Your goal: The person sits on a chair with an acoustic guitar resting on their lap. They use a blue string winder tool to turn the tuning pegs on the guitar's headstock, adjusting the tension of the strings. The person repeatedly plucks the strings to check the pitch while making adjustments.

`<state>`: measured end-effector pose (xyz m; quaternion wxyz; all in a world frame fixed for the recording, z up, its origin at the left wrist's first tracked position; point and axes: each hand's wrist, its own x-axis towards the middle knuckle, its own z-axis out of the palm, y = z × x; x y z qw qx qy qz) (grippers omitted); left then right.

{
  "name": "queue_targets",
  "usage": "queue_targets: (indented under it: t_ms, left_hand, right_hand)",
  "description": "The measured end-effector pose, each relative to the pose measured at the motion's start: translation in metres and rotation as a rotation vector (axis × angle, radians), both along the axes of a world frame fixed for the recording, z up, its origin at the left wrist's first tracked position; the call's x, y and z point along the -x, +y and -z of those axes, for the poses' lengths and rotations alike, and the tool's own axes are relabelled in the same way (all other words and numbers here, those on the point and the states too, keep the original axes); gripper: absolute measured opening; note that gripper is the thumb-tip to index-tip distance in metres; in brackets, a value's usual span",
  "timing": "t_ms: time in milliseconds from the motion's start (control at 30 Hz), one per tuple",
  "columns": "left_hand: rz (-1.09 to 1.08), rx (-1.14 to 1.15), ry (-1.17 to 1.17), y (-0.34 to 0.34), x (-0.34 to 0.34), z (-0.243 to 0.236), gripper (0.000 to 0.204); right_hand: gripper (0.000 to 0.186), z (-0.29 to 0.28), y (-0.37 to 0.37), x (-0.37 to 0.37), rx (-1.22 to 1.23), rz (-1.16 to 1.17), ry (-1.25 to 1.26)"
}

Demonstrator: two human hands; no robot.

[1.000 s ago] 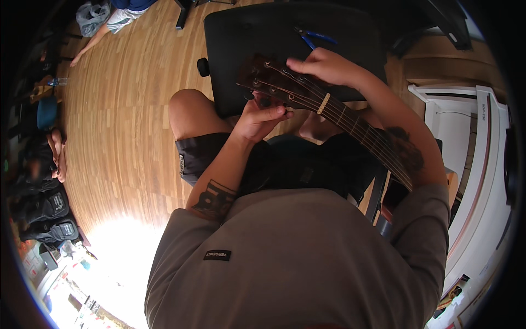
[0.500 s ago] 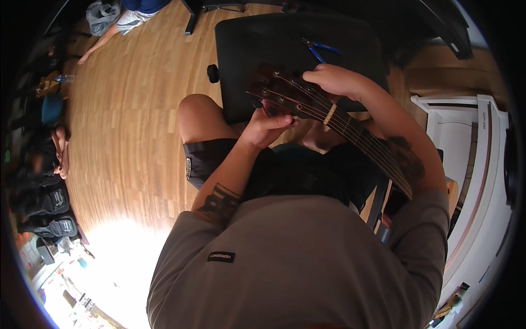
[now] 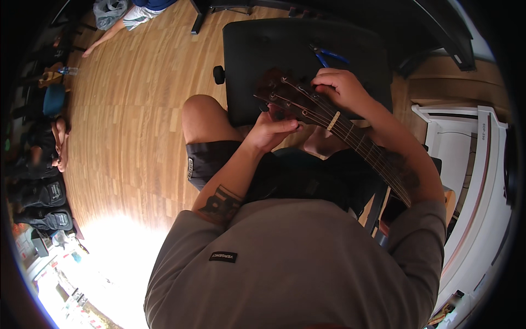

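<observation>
An acoustic guitar lies across my lap, its dark headstock [image 3: 278, 90] up in front of me and its strung neck [image 3: 361, 142] slanting down to the right. My left hand [image 3: 272, 131] is closed round the near edge of the headstock, thumb along the side and fingers underneath. At the far edge, my right hand [image 3: 342, 88] has its fingers curled in a pinch at a tuning peg, which they mostly hide. Strings run from the posts over the pale nut [image 3: 333, 120]. Beyond the right hand, blue-handled pliers [image 3: 327, 55] rest on a black padded bench [image 3: 246, 49].
The bench has a black knob [image 3: 218, 74] on its left side. A white keyboard-like cabinet [image 3: 476, 181] stands at the right. On the wooden floor [image 3: 126, 120] at the left are black bags [image 3: 46, 205], and other people sit at the far left and top left.
The whole view has shifted slightly. My right hand has turned at the tuning peg, its fingers now curled more; my left hand keeps its hold on the headstock.
</observation>
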<state>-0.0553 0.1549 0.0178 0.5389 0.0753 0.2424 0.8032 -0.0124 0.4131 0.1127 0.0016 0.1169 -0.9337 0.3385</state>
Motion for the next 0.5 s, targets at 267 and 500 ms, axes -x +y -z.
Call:
queue_targets:
  t_ms: [267,500]
  left_hand:
    - [0.006,-0.014,0.025,0.001,0.001,0.003,0.049]
    - [-0.011,-0.01,0.033,0.001,0.001,0.005,0.046]
  right_hand:
    - [0.065,0.002,-0.005,0.008,0.12,0.448,-0.549]
    - [0.045,-0.016,-0.016,0.027,0.217,0.548,-0.887]
